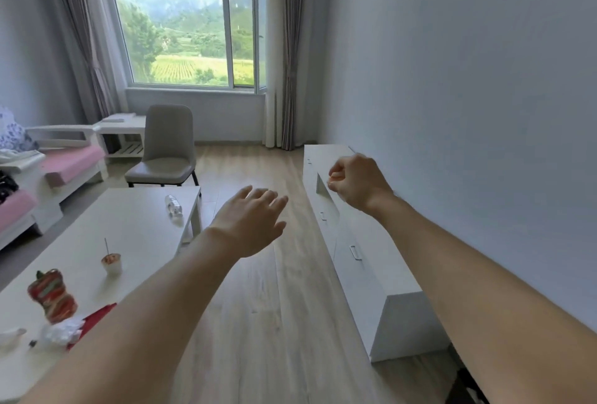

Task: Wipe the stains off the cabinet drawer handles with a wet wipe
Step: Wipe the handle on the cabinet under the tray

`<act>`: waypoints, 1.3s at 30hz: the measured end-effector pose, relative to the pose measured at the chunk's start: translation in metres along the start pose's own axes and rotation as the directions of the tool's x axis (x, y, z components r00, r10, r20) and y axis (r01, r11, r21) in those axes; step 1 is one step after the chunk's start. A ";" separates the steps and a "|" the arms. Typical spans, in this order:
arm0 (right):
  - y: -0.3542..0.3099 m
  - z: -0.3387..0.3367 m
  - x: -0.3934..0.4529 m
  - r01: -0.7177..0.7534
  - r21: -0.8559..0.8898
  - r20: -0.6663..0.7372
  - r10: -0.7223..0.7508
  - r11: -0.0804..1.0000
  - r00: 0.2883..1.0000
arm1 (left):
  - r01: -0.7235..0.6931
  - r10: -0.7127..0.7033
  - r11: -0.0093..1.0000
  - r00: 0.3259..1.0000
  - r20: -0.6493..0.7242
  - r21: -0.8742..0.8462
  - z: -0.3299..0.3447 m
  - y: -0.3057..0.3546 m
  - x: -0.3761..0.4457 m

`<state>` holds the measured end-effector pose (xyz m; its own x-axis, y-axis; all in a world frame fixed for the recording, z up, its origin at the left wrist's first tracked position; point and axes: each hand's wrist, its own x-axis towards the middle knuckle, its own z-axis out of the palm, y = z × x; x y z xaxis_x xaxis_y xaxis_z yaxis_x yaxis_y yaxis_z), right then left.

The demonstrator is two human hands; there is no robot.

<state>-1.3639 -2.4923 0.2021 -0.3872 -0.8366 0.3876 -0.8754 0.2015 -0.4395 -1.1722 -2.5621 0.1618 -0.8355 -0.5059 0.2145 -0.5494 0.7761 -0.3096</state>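
Both bare forearms reach forward. The left hand [250, 221] hangs palm-down, fingers straight and slightly spread, holding nothing. The right hand [357, 182] is raised higher, wrist bent, fingers curled into a loose fist.

A grey chair [166, 148] stands beyond the white coffee table [129, 226], which bears a bottle [173, 205].

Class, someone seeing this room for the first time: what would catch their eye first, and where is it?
Two bare arms reach forward: the left hand open over the wooden floor, the right hand curled above the long white cabinet along the right wall. Behind them, the big window shows green fields and hills.
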 end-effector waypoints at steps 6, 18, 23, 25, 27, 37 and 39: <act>0.002 0.123 0.134 -0.023 0.026 0.006 0.023 0.999 1.000 | -0.065 0.065 0.998 0.997 0.048 0.011 0.107 -0.109 0.116; 0.127 0.193 0.307 -0.423 -0.130 -0.100 0.413 0.897 0.905 | -0.490 0.496 0.866 0.867 0.047 -0.105 0.240 -0.167 0.398; 0.228 0.214 0.341 -0.616 -0.086 -0.194 0.594 0.783 0.781 | -0.674 0.679 0.718 0.733 -0.039 -0.175 0.301 -0.113 0.499; 0.265 0.230 0.359 -0.663 -0.047 -0.203 0.643 0.747 0.738 | -0.712 0.725 0.675 0.689 -0.004 -0.193 0.331 -0.098 0.534; 0.296 0.249 0.376 -0.705 -0.015 -0.194 0.690 0.709 0.697 | -0.750 0.768 0.633 0.639 0.038 -0.189 0.361 -0.087 0.566; 0.414 0.330 0.395 -0.894 0.078 -0.149 0.892 0.441 0.426 | -0.843 0.870 0.482 0.428 0.245 -0.238 0.494 -0.028 0.695; 0.434 0.348 0.392 -0.927 0.092 -0.161 0.924 0.364 0.347 | -0.875 0.893 0.426 0.365 0.266 -0.232 0.521 -0.006 0.716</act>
<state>-1.7948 -2.9096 -0.1186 -0.9898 -0.0218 -0.1409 0.0669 0.8017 -0.5940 -1.7721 -3.1256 -0.1658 -0.7975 0.4082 -0.4442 0.4988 0.8603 -0.1049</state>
